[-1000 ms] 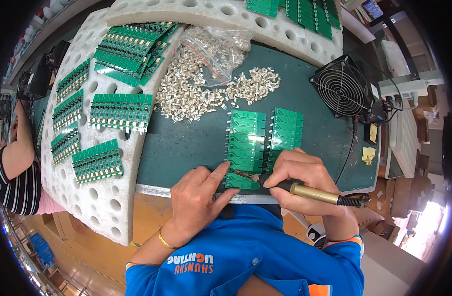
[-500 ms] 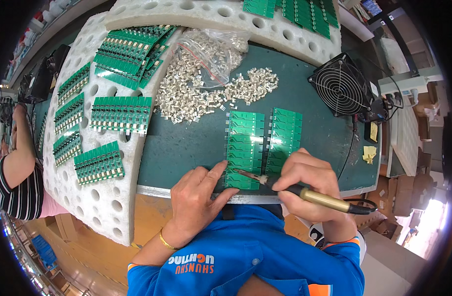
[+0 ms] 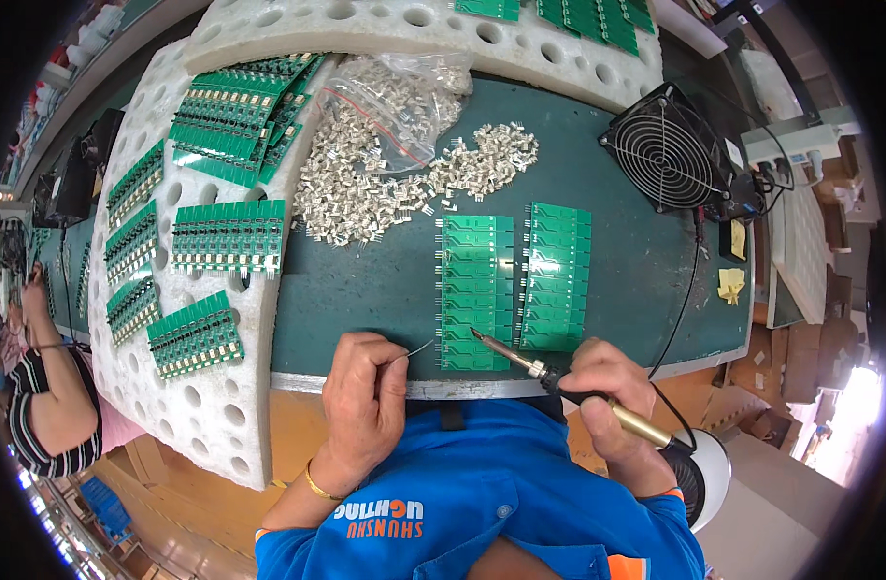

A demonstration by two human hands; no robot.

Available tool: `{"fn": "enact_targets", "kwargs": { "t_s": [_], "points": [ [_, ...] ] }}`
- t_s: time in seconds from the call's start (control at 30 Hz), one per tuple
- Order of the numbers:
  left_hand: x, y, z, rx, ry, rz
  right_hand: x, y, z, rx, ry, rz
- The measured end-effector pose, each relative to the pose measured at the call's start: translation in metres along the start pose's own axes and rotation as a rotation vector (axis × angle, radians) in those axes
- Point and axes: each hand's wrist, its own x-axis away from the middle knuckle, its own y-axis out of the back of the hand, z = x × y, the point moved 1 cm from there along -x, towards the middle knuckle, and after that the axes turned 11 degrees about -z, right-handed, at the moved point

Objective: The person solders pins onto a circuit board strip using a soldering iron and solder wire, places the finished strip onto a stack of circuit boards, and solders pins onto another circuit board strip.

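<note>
My right hand (image 3: pixel 607 391) is clamped on the iron (image 3: pixel 559 382), and its tip has now lifted just off the left board (image 3: pixel 477 290) near the bench's (image 3: pixel 366 285) front edge. My left hand (image 3: pixel 364 396) pinches the solder wire (image 3: pixel 419 349), pulled back from the board since a second ago. I judge one joint finished.

Green circuit boards (image 3: pixel 477 290), dark green mat (image 3: pixel 366 280), white foam (image 3: pixel 211 406) (round holes), blue shirt (image 3: pixel 501 493)
</note>
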Motion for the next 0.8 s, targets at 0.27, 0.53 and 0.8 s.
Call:
{"fn": "enact_targets", "kwargs": {
  "t_s": [0.27, 0.53, 0.8],
  "points": [
    [0.004, 0.0, -0.001, -0.069, -0.054, -0.001, 0.021, -0.022, 0.004, 0.139, 0.084, -0.016],
    [0.01, -0.003, 0.001, -0.057, -0.035, -0.038, 0.029, -0.035, 0.0, 0.148, 0.1, -0.091],
    [0.01, -0.003, 0.0, -0.05, -0.042, -0.043, 0.03, -0.04, -0.005, 0.156, 0.166, -0.113]
  ]
}}
